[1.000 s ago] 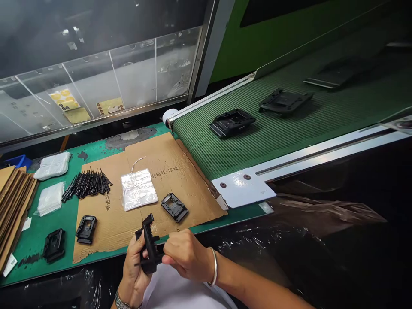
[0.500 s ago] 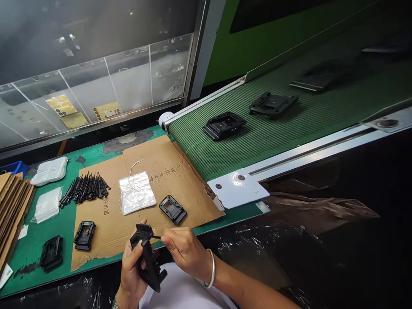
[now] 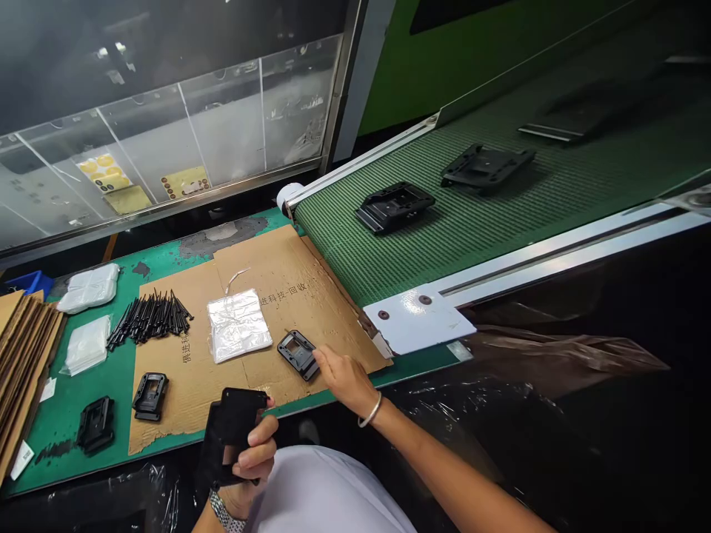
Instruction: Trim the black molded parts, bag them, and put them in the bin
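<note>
In my left hand (image 3: 252, 459), fingers wrapped round its edge, is a black plastic bracket (image 3: 229, 426) with a rectangular opening, tilted up in front of my body. My right hand (image 3: 347, 381) is at the right edge of another black bracket (image 3: 298, 354), which lies on the cardboard sheet (image 3: 300, 252). Its fingers are closed together at that edge, and the thumb is mostly hidden. Left of this bracket lies a stack of clear plastic bags (image 3: 240, 326). Further left is a pile of black screw-like rods (image 3: 151, 317).
Two more brackets lie at the left, one (image 3: 149, 396) on the cardboard, one (image 3: 96, 424) on the green table (image 3: 61, 474). White packets (image 3: 89, 289) and stacked cardboard (image 3: 27, 363) stand beyond. A green conveyor belt (image 3: 344, 237) carrying several brackets slopes up to the right.
My right hand has left the held bracket and moved up to the one on the cardboard. My left hand has turned its bracket so the flat face shows. The view has shifted slightly.
</note>
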